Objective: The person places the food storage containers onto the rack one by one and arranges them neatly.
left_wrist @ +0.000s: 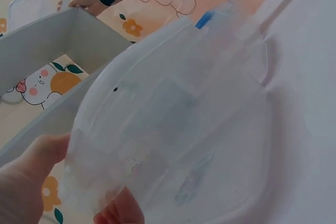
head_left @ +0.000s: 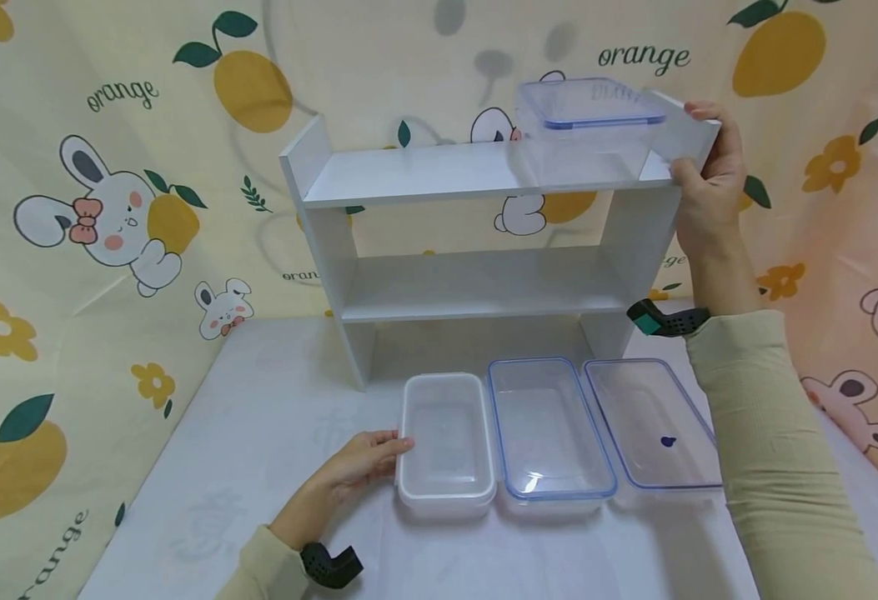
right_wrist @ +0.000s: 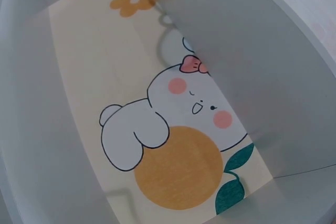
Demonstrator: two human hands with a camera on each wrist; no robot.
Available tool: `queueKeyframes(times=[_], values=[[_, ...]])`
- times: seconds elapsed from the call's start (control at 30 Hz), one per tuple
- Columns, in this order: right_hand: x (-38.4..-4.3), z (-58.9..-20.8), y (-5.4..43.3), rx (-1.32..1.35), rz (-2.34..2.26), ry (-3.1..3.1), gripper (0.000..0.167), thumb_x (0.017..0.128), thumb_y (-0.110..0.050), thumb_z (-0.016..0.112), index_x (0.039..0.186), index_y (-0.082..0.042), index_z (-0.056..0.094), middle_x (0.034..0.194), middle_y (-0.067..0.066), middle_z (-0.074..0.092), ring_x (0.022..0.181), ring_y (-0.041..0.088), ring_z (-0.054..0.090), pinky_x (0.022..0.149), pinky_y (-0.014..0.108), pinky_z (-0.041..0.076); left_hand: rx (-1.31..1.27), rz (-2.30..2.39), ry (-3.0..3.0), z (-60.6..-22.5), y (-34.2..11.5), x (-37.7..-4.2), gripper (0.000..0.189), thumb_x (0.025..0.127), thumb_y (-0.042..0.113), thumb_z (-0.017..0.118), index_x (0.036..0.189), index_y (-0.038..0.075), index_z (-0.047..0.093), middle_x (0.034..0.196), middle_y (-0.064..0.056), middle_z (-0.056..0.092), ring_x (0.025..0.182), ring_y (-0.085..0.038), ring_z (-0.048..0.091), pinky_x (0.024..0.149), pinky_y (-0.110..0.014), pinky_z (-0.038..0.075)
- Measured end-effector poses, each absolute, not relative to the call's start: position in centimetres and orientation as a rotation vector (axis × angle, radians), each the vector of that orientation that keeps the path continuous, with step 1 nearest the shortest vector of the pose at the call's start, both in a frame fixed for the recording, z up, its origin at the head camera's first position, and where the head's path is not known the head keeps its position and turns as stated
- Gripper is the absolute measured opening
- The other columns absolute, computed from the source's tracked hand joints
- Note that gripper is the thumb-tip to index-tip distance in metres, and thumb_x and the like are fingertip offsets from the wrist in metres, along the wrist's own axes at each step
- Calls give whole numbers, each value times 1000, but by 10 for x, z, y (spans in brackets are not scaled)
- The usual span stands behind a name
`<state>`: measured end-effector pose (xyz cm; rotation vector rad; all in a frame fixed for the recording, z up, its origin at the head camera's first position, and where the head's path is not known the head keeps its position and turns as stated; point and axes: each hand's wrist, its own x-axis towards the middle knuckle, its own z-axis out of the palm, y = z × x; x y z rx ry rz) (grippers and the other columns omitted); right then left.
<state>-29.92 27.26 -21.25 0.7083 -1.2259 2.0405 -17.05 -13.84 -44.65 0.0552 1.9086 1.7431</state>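
Note:
My left hand [head_left: 363, 462] pinches the left edge of a clear plastic container with a frosted white lid [head_left: 448, 437]. In the left wrist view its thumb and curled fingers lie on either side of the container wall [left_wrist: 173, 119]. High at the right, my right hand [head_left: 714, 179] grips the side panel of a white three-tier shelf [head_left: 476, 283], thumb in front and fingers over the top edge. Beside that hand, a clear container with a blue-rimmed lid [head_left: 589, 125] stands on the top board. The right wrist view shows the shelf's inside but no hand.
Two more blue-rimmed containers, a middle one [head_left: 551, 429] and a right one [head_left: 656, 425], stand in a row with the white-lidded one, in front of the shelf on the white tabletop [head_left: 258, 467]. A patterned cloth [head_left: 146, 350] hangs behind and at the sides.

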Motion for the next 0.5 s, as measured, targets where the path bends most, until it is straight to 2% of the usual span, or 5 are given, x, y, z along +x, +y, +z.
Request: queueKeyframes(times=[0.13, 0.5], values=[[-301, -213, 272, 709, 2010, -1234, 42, 86, 22, 43, 110, -8, 58, 133, 7, 52, 126, 25, 42, 116, 38, 39, 45, 1820, 1818, -450, -138, -170, 55, 93, 24, 63, 128, -16, 48, 95, 7, 69, 89, -1, 64, 82, -17, 55], [-300, -213, 272, 730, 2007, -1222, 43, 85, 23, 41, 109, -8, 58, 131, 7, 52, 125, 25, 42, 115, 39, 39, 9, 1896, 1748, -452, -140, -172, 55, 92, 18, 60, 130, -19, 45, 92, 7, 69, 87, -3, 65, 80, -16, 56]])
